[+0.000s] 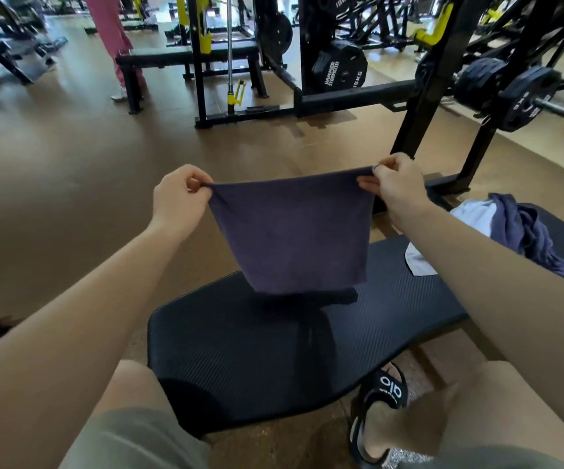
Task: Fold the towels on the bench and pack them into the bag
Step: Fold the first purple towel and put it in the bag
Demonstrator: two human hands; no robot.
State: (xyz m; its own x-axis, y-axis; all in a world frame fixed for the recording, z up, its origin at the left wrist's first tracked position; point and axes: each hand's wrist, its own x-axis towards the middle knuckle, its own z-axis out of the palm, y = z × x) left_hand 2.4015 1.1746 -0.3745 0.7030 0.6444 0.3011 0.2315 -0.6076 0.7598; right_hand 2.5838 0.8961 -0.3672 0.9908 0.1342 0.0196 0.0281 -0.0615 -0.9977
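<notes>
In a gym, left hand (pixel 178 194) and right hand (pixel 396 184) pinch a dark purple towel (pixel 290 231) above the black ribbed padded worktop (pixel 274 350); 2 crumpled towels (pixel 497 231), perhaps, lie further along

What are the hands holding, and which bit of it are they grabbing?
A dark purple towel. The left hand pinches its top left corner and the right hand its top right corner; the rest hangs above the bench.
</notes>
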